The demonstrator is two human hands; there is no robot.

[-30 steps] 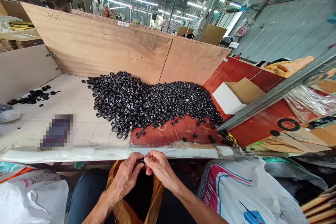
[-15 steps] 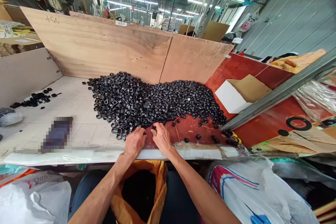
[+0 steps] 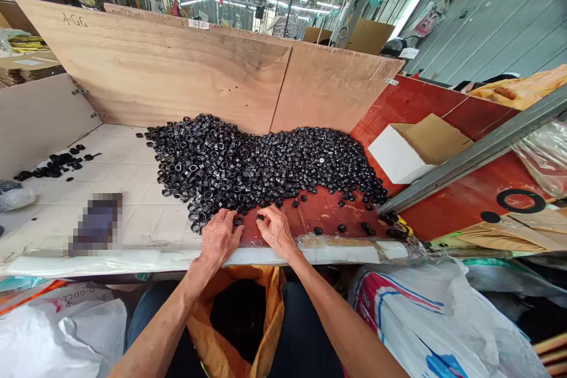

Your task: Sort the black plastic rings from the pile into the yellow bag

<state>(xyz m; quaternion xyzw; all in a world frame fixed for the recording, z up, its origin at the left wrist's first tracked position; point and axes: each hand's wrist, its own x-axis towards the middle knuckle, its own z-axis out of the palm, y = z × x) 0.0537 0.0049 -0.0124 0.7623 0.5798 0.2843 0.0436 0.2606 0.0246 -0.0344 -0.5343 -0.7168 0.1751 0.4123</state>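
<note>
A big heap of small black plastic rings and caps (image 3: 261, 159) covers the middle of the workbench (image 3: 133, 159). My left hand (image 3: 219, 236) rests at the heap's near edge with its fingers curled onto a black ring (image 3: 238, 220). My right hand (image 3: 275, 229) lies beside it, fingertips pinched on another small black piece (image 3: 260, 217). Both hands sit just behind the bench's front edge. Below them, in my lap, an orange bag (image 3: 241, 331) hangs open with a dark inside.
Plywood boards (image 3: 177, 71) wall the back of the bench. A white cardboard box (image 3: 411, 150) and a metal rail (image 3: 478, 150) lie at the right. A small scatter of black parts (image 3: 57, 164) sits far left. White sacks (image 3: 425, 325) stand on the floor at both sides.
My hands went up from the bag's mouth to the heap's near edge. Since half a second ago they have drawn back slightly, each with its fingers on a black piece.
</note>
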